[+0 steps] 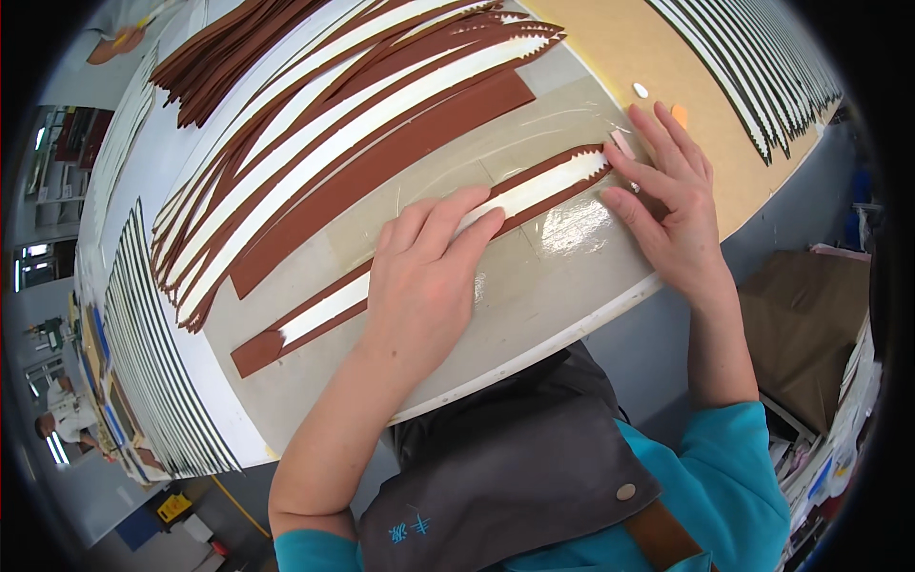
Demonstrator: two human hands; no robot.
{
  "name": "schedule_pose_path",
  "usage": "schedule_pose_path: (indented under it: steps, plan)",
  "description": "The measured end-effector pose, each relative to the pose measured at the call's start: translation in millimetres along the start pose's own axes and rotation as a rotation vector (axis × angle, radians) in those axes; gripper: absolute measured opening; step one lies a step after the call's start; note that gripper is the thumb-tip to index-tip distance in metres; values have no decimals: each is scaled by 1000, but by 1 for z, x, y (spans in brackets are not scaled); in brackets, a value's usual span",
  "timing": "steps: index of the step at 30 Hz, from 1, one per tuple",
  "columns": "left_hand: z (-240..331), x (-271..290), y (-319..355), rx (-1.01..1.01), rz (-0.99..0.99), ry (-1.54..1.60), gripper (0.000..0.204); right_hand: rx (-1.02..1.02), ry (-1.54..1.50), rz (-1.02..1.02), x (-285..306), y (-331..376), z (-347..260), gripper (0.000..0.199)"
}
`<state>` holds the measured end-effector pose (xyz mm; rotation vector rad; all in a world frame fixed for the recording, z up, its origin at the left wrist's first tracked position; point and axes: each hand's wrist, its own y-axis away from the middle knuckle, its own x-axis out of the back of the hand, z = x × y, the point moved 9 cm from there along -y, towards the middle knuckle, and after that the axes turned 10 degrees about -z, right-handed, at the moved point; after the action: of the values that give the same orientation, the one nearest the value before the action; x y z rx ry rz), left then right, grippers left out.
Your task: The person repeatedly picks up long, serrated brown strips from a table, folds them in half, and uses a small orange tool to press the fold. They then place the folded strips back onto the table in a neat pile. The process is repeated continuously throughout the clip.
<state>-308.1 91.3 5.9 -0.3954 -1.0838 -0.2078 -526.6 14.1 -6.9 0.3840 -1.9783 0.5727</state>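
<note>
A long brown leather-like strip [322,324] lies slantwise on the grey work board, with a white strip [553,183] along its middle. Small notched folds edge its pointed right end, and the left end is square. My left hand [424,267] is over the middle of it, thumb and fingers closed about the white strip. At the pointed tip, my right hand [672,191] has its fingers apart; one fingertip touches the tip and the thumb is just below. A small pale pink piece [621,145] sits beside these fingers, partly hidden.
Behind lie a plain brown strip [400,172], several white-lined brown strips [372,114] and a brown bundle [229,57]. Dark-edged white strips lie at the far right [753,76] and left [162,353]. A small white oval piece [640,91] is beyond my right hand. Another person's hand [116,43] shows far left.
</note>
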Motion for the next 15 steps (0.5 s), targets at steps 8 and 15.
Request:
schedule_pose_path:
  steps: [8,15]
  plan:
    - [-4,-3,2,-44,19,-23,36,9,-11,4,2,-4,1,36]
    - [5,-3,5,-31,56,-133,42,22,58,-21,8,-26,0,36]
